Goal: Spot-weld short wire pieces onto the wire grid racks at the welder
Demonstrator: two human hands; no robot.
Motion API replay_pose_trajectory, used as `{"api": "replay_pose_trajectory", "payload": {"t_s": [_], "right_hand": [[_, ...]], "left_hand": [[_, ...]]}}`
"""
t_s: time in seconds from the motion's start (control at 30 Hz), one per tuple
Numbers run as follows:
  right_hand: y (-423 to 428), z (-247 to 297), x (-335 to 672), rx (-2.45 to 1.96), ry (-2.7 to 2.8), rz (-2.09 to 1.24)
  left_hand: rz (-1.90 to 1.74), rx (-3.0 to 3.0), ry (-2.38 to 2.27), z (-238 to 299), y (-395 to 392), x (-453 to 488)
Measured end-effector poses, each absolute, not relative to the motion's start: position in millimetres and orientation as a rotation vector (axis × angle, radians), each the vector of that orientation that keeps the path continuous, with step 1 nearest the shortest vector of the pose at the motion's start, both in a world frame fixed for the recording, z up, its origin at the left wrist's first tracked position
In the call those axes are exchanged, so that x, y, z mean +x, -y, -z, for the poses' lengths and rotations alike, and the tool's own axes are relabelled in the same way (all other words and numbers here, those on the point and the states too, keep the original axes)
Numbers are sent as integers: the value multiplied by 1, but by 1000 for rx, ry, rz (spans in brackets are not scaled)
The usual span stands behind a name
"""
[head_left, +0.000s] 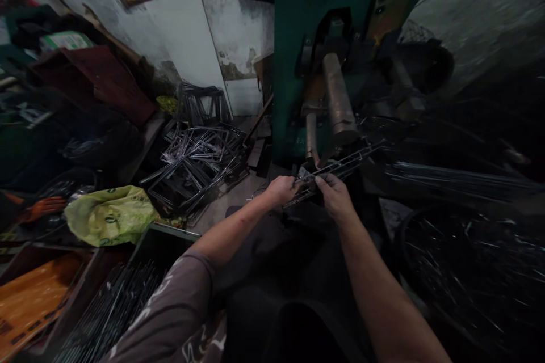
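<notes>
I observe the left hand (281, 189) and the right hand (335, 195) both clamped on the near end of a metal wire frame (336, 169), which lies at centre and runs far-right beneath the grey steel cylinder (338, 101) of a green machine (306, 22). To the left I note a pile of similar wire frames (198, 161) on the floor, a crumpled yellow bag (108, 215) nearer, and a dark crate of metal rods (114, 306) at near left. On the right, a bundle of long rods (460, 178) lies well apart from the hands.
</notes>
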State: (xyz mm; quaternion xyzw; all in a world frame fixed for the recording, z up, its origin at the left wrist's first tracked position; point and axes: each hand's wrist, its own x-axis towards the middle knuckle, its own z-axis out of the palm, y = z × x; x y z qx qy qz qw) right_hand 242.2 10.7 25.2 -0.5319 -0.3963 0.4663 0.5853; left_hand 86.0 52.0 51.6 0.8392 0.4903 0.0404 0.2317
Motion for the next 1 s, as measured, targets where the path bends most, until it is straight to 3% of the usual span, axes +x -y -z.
{"api": "replay_pose_trajectory", "payload": {"t_s": [0.73,1.0], "right_hand": [[-9,-29,246,-1367,866,-1095],[14,9,275,-1668,918,-1205]], "left_hand": [[-325,2063,-1275,-47,-56,91],[-281,2175,-1310,-50,-63,107]]}}
